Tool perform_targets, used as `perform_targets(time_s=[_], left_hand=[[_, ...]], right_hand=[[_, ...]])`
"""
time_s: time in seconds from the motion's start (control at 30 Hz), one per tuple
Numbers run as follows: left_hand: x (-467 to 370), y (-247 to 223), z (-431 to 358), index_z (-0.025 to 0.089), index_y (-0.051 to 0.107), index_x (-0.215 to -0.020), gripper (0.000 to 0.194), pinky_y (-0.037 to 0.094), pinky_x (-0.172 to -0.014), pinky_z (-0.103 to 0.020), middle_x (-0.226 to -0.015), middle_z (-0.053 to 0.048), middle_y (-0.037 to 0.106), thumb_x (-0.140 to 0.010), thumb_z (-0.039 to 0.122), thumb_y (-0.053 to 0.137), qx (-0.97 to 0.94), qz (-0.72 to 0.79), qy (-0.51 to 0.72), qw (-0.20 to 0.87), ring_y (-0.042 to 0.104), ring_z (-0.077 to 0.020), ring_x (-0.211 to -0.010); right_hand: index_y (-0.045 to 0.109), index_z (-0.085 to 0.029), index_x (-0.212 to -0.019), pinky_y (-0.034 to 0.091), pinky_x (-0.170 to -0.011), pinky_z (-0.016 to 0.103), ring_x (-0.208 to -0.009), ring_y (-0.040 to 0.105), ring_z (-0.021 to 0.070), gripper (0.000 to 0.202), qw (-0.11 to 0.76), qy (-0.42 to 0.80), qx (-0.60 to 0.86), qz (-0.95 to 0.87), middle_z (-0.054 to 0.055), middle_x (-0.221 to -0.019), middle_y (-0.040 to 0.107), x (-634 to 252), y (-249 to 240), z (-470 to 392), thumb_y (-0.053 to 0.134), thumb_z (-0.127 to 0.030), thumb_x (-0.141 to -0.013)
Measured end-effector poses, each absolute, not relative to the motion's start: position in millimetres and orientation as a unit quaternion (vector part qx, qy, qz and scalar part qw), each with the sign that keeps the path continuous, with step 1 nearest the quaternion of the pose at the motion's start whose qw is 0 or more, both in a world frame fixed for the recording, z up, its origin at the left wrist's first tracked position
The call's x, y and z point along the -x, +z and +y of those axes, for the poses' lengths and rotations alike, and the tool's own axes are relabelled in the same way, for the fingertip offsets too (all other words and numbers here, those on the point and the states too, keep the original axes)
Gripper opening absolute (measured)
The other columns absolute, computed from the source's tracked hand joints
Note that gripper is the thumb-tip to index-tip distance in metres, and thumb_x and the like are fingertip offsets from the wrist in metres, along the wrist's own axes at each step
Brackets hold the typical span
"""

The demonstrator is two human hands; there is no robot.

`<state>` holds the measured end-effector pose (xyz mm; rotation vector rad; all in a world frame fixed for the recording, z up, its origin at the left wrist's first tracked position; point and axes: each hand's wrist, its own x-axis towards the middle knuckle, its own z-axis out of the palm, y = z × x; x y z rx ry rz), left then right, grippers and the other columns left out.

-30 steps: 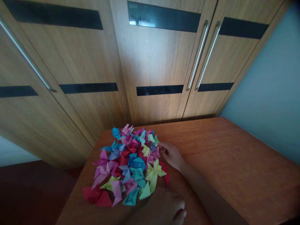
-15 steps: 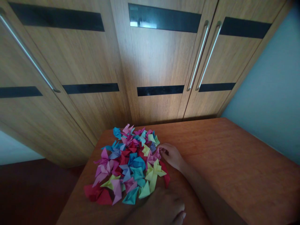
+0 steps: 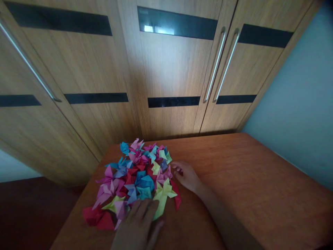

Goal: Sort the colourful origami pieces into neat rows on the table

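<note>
A heap of folded paper cranes [image 3: 142,178] in pink, red, blue, purple, green and yellow lies on the left part of the wooden table. My left hand [image 3: 137,220] is spread over the near side of the heap, fingers stretched out and covering some pieces. Its thumb points away from the fingers, near a pale yellow crane [image 3: 162,196]. To the right of the heap, my right hand [image 3: 186,176] rests with loosely curled fingers, holding nothing visible, close to a pink crane [image 3: 163,174]. A red folded paper [image 3: 176,195] lies just below that hand.
The brown wooden table [image 3: 247,187] reaches far to the right. Behind it stands a wooden wardrobe [image 3: 171,66] with dark strips and long metal handles [image 3: 215,66]. A pale wall [image 3: 296,104] borders the right side. Dark floor [image 3: 39,208] shows at left.
My left hand has moved left and forward onto the near cranes, its fingers going from bent to stretched. My right hand stays beside the heap. The view has shifted slightly.
</note>
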<state>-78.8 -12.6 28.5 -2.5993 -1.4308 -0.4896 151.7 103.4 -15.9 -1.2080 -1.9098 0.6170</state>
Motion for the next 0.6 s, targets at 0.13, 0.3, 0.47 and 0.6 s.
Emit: perform_targets(time_s=[0.13, 0.3, 0.47, 0.6], left_hand=[[83.3, 12.9, -18.3, 0.025, 0.057, -0.117, 0.038, 0.054, -0.075, -0.035, -0.104, -0.003, 0.070, -0.079, 0.018, 0.054, 0.886, -0.415, -0.165, 0.124, 0.066, -0.0235, -0.089], [75.6, 25.8, -14.0, 0.024, 0.052, -0.123, 0.040, 0.053, -0.082, -0.034, -0.107, -0.004, 0.069, -0.084, 0.017, 0.050, 0.880, -0.422, -0.207, 0.072, 0.065, -0.0215, -0.094], [67.1, 41.6, -10.2, 0.024, 0.049, -0.124, 0.041, 0.052, -0.087, -0.035, -0.114, -0.007, 0.063, -0.084, 0.015, 0.050, 0.846, -0.449, -0.285, -0.031, 0.059, -0.0212, -0.106], [65.1, 49.6, -8.4, 0.027, 0.051, -0.118, 0.039, 0.049, -0.091, -0.035, -0.119, -0.007, 0.058, -0.084, 0.010, 0.046, 0.834, -0.445, -0.314, -0.093, 0.056, -0.0203, -0.111]], right_hand=[[0.048, -0.027, -0.128, 0.045, -0.086, 0.034, -0.100, 0.054, 0.0208, 0.062, 0.343, 0.229, 0.466, -0.783, 0.006, -0.113, 0.059, -138.4, -3.3, 85.4, 0.062, -0.011, -0.070], [0.034, -0.026, -0.138, 0.044, -0.090, 0.036, -0.105, 0.054, 0.0204, 0.065, 0.368, 0.270, 0.431, -0.778, 0.009, -0.122, 0.054, -123.5, -2.9, 74.4, 0.059, -0.018, -0.078], [0.035, -0.025, -0.136, 0.052, -0.070, 0.029, -0.082, 0.060, 0.0143, 0.060, 0.409, 0.340, 0.435, -0.726, 0.009, -0.117, 0.055, -127.1, -13.2, 79.9, 0.054, -0.017, -0.080], [0.042, -0.026, -0.131, 0.053, -0.069, 0.027, -0.084, 0.061, 0.0147, 0.055, 0.429, 0.359, 0.436, -0.705, 0.008, -0.117, 0.055, -134.2, -14.3, 82.0, 0.053, -0.014, -0.079]])
